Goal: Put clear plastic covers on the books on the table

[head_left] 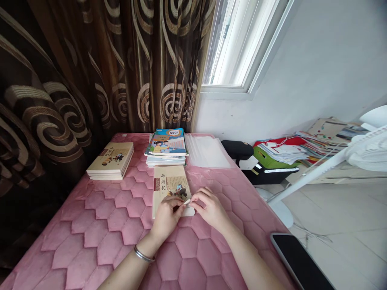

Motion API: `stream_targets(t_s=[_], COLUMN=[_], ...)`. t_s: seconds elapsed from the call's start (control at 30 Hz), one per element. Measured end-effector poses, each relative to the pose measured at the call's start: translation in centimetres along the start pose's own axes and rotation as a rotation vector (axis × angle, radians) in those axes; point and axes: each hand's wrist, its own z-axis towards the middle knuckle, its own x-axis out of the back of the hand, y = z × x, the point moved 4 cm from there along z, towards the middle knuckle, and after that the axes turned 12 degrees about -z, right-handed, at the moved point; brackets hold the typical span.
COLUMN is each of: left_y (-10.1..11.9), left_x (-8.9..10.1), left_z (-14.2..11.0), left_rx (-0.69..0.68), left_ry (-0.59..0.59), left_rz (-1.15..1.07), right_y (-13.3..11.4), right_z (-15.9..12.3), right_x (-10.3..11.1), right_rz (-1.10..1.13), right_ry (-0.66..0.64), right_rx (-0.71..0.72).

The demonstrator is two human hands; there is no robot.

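Note:
A cream-coloured book [160, 201] with Chinese characters and a painted figure on its cover lies flat on the pink quilted surface in front of me. Over its lower right corner, my left hand [169, 213] and my right hand [210, 207] meet, each closed in a pinch. Between their fingertips is a small pale strip [187, 202]; I cannot tell whether it is a loose piece or the curled corner of the cover. Just beneath, a white page corner [190, 211] shows. My left wrist wears a silver bracelet [144, 254].
Several matching cream books [111, 159] are stacked at the left. Behind the open-lying book stands a textbook pile [168, 143], with clear plastic sheets [208, 152] to its right. A dark-screened phone [299, 257] lies at the right edge, near a white fan [317, 173].

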Motion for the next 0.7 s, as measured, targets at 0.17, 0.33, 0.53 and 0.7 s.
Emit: stream_targets(t_s=[0.17,0.33,0.53,0.7], left_y=[0.06,0.25,0.27,0.26], left_x=[0.04,0.12,0.17,0.13], left_z=[0.09,0.14,0.16,0.16], left_rx=[0.02,0.023,0.01,0.009], left_ry=[-0.008,-0.011,-0.016,-0.021], left_rz=[-0.034,-0.038,-0.033,-0.025], right_y=[0.01,0.1,-0.09,-0.01], right_z=[-0.1,-0.17,-0.02,-0.09], right_x=[-0.35,-0.65,-0.57,-0.68], right_rz=[-0.026,-0.026,-0.032,-0.023], right_ry=[0.03,0.047,0.082,0.072], right_rx=[-0.018,-0.022,-0.015,-0.013])
